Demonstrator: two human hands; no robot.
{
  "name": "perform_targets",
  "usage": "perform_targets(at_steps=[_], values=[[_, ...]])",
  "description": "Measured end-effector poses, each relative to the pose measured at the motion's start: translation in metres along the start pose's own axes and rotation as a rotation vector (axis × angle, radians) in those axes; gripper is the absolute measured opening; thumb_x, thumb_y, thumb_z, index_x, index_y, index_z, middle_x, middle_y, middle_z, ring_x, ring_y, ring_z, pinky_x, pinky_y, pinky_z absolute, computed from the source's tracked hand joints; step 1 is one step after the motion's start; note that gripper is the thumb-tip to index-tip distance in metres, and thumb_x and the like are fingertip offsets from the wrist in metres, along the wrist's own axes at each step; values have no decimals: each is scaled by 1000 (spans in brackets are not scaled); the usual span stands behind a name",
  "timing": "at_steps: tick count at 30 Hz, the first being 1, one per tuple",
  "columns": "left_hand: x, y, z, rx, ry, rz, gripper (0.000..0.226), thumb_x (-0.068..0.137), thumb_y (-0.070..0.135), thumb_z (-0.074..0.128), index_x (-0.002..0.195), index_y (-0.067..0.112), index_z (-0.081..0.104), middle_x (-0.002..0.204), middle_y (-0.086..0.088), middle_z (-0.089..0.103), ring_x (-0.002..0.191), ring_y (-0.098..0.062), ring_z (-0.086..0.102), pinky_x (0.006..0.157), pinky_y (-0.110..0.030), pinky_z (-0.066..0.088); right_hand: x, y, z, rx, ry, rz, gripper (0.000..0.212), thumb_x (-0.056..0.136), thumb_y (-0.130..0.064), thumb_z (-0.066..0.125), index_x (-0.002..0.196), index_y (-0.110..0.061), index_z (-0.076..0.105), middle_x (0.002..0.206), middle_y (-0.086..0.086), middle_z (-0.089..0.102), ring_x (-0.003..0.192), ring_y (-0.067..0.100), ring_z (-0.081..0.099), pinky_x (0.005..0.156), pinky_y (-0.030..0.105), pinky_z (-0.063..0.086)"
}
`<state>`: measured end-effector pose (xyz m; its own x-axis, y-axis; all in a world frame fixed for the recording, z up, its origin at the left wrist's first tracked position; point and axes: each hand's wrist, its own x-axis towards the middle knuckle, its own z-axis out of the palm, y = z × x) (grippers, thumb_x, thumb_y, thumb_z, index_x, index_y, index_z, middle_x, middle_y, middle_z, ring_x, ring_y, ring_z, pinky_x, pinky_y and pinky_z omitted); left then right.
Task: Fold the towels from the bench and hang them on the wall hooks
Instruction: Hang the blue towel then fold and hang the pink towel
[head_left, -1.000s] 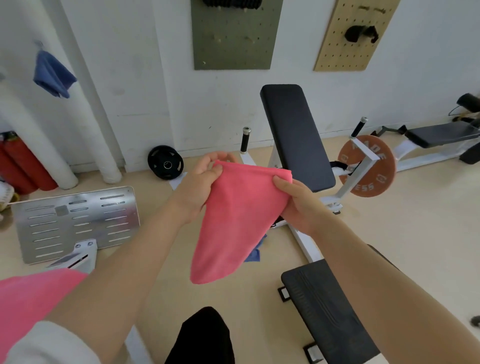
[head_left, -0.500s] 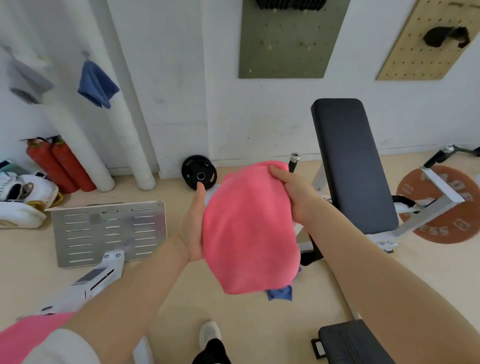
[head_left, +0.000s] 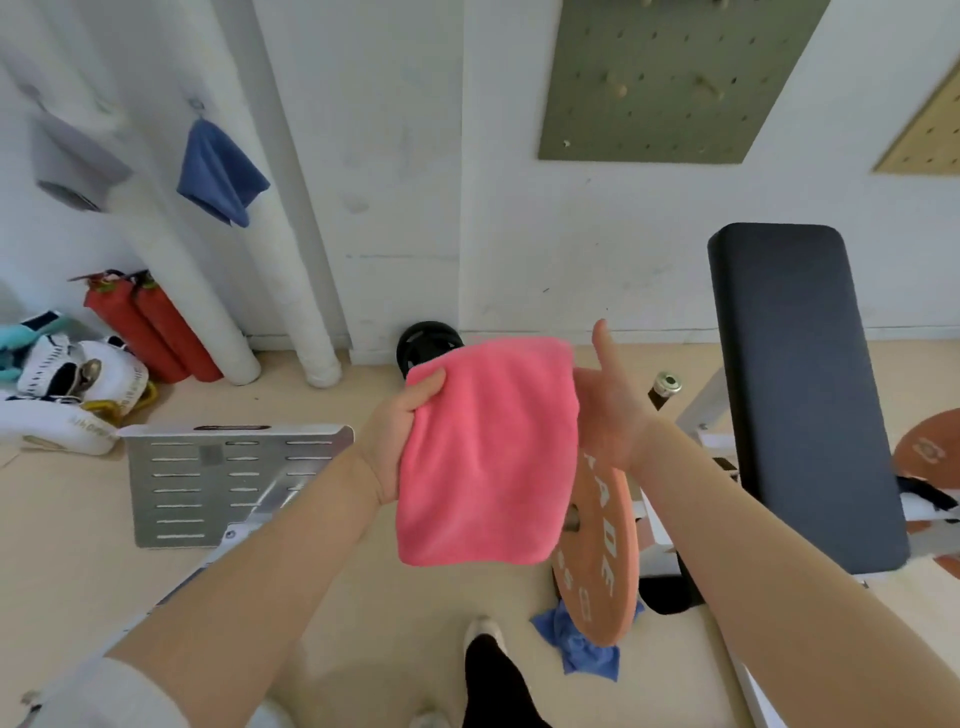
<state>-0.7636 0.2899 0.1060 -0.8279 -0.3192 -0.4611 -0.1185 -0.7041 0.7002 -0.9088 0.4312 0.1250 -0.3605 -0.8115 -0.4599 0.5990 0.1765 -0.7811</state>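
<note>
closest in, a dark trouser leg (head_left: 488, 686) and a pale shoe (head_left: 480, 630) stand on the floor, with a crumpled blue cloth (head_left: 584, 649) lying just right of them against the foot of an orange weight plate (head_left: 600, 551). above these the folded pink towel (head_left: 485, 452) hangs in the air in front of the person, overlapping the plate's upper left edge. the left hand (head_left: 400, 441) has its grip clamped on the towel's upper left edge, thumb on the near face. the right hand (head_left: 608, 410) sits at the towel's right edge with its grip released, palm flat and thumb raised. right of the towel stands the surface, a black padded bench (head_left: 800, 395). left of the towel lies a slotted metal plate (head_left: 228, 483). beyond the towel, on the wall, a blue towel (head_left: 221, 174) and a grey towel (head_left: 72, 161) hang from hooks, above two red cylinders (head_left: 148, 325).
</note>
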Motion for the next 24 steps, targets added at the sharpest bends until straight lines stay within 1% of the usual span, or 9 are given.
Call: perform_targets(at_steps=[2,4,6,9,11,15,18,21,24], values=[[23,16,-2,-11,74,38,32,91,36,50,87,11,69,74,-5,73,65,-16,70,72,-34,50,18,-6,-2,-102,-44,7,66,92,-61,21,124,-12,51,107,1,64,100,16,60,81,29,47],[42,30,-3,-10,98,76,32,91,40,50,85,15,69,75,-2,72,67,-15,69,70,-31,51,37,-17,-5,-209,-33,-97,35,94,-39,44,113,-14,59,99,-1,67,90,13,62,72,23,51],[60,44,-3,-11,70,91,33,90,43,48,88,19,70,81,0,72,72,-13,69,69,-28,51,58,-35,-12,-322,20,-208,19,93,-22,51,102,-15,66,97,-1,71,91,14,64,78,25,54],[79,60,-4,51,-23,86,36,85,36,54,112,15,64,108,0,70,95,-13,66,85,-30,49,89,-60,-17,-404,89,-300,17,93,-14,51,103,-13,65,99,2,69,96,17,62,89,31,48],[90,66,-8,73,-60,107,40,82,24,60,120,11,60,115,-1,67,103,-13,63,91,-29,49,110,-70,-17,-396,106,-330,20,93,-8,49,109,-12,62,103,4,66,99,18,60,94,33,45],[111,77,-18,140,130,260,22,89,6,52,108,11,62,92,4,74,84,-8,69,76,-20,56,141,-88,-19,-301,58,-306,23,93,-5,46,106,-14,62,101,3,65,95,17,59,85,31,46],[125,98,-24,246,262,387,18,91,6,52,99,17,64,83,9,73,80,-8,66,73,-20,54,158,-105,-13,-327,14,-280,19,93,-17,50,106,-15,63,100,-1,65,93,16,59,82,30,46],[134,124,-30,317,357,488,20,90,6,54,94,24,62,88,8,69,80,-7,64,77,-23,51,178,-122,0,-351,10,-326,19,92,-25,53,103,-16,66,100,-4,67,96,13,60,88,29,45],[141,150,-39,360,393,558,18,91,8,53,101,22,61,95,6,65,87,-10,60,85,-27,48,200,-137,21,-389,-37,-386,18,93,-22,52,104,-17,66,103,-9,67,99,2,60,93,21,42]])
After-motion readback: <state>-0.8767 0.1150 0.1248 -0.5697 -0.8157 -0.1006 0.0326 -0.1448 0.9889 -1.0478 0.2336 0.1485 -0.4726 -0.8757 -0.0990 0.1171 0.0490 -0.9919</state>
